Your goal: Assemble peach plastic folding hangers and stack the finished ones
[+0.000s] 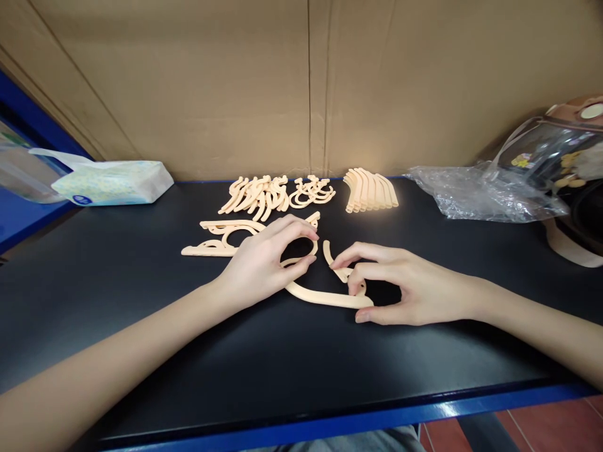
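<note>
Near the middle of our matte black bench [264,383] lies a curved hanger arm [325,296], smooth, cream-coloured and plastic-looking, gently bowed and rounded at its right end. Our right hand [407,289] bends around that end, thumb on the near side and fingers beyond; the grip is narrow, though we cannot tell whether it presses on the piece. Our left hand [264,257] bends into a ring at the arm's other end, thumb and fingertips narrowly parted beside a thin curved piece; we cannot tell whether it pinches this. A short bent strip [326,251] stands between our hands.

To the left lie flat hanger pieces [207,250] with rounded cut-outs. Behind, we see a jumbled heap of curved bars [254,196], slender hooks [311,192] and a neat fan of bars [370,189]. A crinkled, clear plastic bag [485,196] lies at right.
</note>
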A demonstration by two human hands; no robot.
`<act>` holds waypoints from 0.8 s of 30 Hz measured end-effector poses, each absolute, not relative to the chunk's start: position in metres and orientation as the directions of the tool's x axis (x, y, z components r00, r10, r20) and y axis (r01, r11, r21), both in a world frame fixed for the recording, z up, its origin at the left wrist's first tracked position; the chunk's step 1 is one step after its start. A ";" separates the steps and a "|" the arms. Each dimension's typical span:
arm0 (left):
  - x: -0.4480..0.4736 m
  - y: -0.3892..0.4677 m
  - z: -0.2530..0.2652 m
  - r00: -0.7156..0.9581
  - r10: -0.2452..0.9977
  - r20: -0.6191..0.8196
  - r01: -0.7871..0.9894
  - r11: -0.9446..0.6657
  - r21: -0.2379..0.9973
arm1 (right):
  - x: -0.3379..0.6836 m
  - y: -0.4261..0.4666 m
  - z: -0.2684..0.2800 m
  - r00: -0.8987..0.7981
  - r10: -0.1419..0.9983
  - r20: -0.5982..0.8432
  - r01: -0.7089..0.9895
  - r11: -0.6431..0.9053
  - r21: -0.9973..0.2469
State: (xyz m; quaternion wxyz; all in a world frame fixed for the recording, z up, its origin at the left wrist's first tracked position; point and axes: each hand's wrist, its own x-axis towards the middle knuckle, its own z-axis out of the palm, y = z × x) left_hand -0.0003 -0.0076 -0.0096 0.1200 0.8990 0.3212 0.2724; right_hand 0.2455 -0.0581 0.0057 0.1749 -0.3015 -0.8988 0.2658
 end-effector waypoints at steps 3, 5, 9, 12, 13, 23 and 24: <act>0.001 -0.008 -0.010 0.616 0.671 0.413 0.541 -0.741 0.397 | 0.242 -0.062 0.006 -0.765 0.634 0.116 0.436 0.641 -0.632; 0.003 -0.008 -0.010 0.602 0.683 0.415 0.555 -0.731 0.398 | 0.239 -0.065 0.006 -0.775 0.622 0.107 0.419 0.633 -0.651; 0.007 -0.010 -0.008 0.578 0.703 0.415 0.567 -0.711 0.415 | 0.236 -0.069 0.006 -0.807 0.582 0.095 0.383 0.640 -0.666; 0.008 -0.011 -0.007 0.572 0.713 0.406 0.570 -0.701 0.429 | 0.234 -0.071 0.006 -0.827 0.555 0.088 0.362 0.646 -0.672; 0.008 -0.011 -0.006 0.576 0.714 0.399 0.569 -0.700 0.431 | 0.234 -0.071 0.006 -0.828 0.553 0.092 0.360 0.651 -0.668; 0.006 -0.010 -0.006 0.736 0.606 0.303 0.410 -0.755 0.512 | 0.241 -0.055 -0.002 -0.736 0.626 0.257 0.476 0.749 -0.461; 0.006 -0.010 -0.006 0.743 0.601 0.295 0.399 -0.752 0.525 | 0.242 -0.053 -0.002 -0.734 0.624 0.269 0.491 0.760 -0.426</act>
